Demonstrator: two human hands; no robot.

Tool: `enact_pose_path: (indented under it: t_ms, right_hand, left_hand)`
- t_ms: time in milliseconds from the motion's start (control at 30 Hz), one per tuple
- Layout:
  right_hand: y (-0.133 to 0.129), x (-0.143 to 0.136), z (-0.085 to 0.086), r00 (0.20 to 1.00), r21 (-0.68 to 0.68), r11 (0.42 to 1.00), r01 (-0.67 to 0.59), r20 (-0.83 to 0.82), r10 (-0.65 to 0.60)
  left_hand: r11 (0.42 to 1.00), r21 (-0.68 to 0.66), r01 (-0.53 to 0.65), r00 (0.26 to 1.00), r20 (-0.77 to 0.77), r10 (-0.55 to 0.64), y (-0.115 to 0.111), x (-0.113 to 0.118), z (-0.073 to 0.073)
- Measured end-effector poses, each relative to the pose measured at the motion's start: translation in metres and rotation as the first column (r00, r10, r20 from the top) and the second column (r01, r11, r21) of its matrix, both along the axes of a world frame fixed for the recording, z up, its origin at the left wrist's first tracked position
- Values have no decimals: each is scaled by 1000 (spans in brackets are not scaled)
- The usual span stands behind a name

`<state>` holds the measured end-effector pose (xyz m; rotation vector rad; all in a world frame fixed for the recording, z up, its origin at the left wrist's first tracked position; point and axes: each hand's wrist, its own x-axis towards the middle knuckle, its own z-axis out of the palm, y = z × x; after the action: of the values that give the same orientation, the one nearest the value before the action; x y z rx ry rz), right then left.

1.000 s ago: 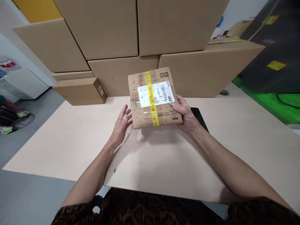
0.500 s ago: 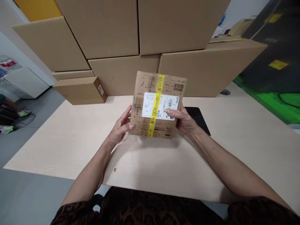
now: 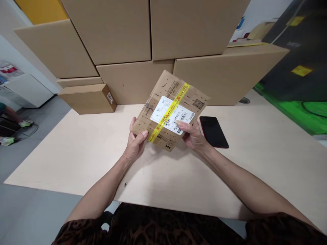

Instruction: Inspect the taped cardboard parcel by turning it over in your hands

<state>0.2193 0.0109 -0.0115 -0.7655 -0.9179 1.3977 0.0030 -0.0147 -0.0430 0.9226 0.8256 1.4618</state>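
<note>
A flat cardboard parcel is held tilted above the table, its labelled face towards me. Yellow tape with red print crosses it, over a white shipping label. My left hand grips the lower left corner, thumb on the front and fingers behind. On the lower right side, my right hand is closed round the edge, with its thumb on the label. The fingers behind the parcel are mostly hidden. Just right of that hand a black smartphone with a red edge lies on the table.
Large cardboard boxes are stacked along the back of the pale wooden table. A smaller carton stands at the back left. To the right is a dark panel with yellow stickers. Part of another person shows at the far left.
The parcel has turned clockwise and leans more to the right. My left hand has gone along with its corner. More of the smartphone is uncovered beside my right hand.
</note>
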Motion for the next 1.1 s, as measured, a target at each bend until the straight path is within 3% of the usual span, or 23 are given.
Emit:
enact_pose_path:
  t_ms: [100, 400, 633, 767, 967, 1100]
  right_hand:
    - [1, 2, -3, 998, -4, 1000, -27, 52, 28]
    - [26, 29, -5, 988, -56, 987, 152, -7, -153]
    - [21, 26, -1, 995, -47, 999, 7, 103, -2]
    - [22, 35, 10, 975, -96, 990, -104, 189, 121]
    - [14, 49, 34, 906, -64, 955, -291, 301, 297]
    - [6, 46, 39, 911, -76, 953, -294, 280, 304]
  left_hand:
    - [997, -1, -75, 997, 4, 75, 2, -2, 4]
    - [996, -1, -94, 996, -8, 94, 5, -13, 13]
    - [983, 33, -180, 984, 14, 179, 9, -14, 20]
    - [976, 94, -197, 980, 31, 195, 13, -17, 24]
    - [995, 18, -100, 994, 54, 99, 12, -25, 19]
    - [998, -21, -66, 996, 61, 67, 9, -28, 19]
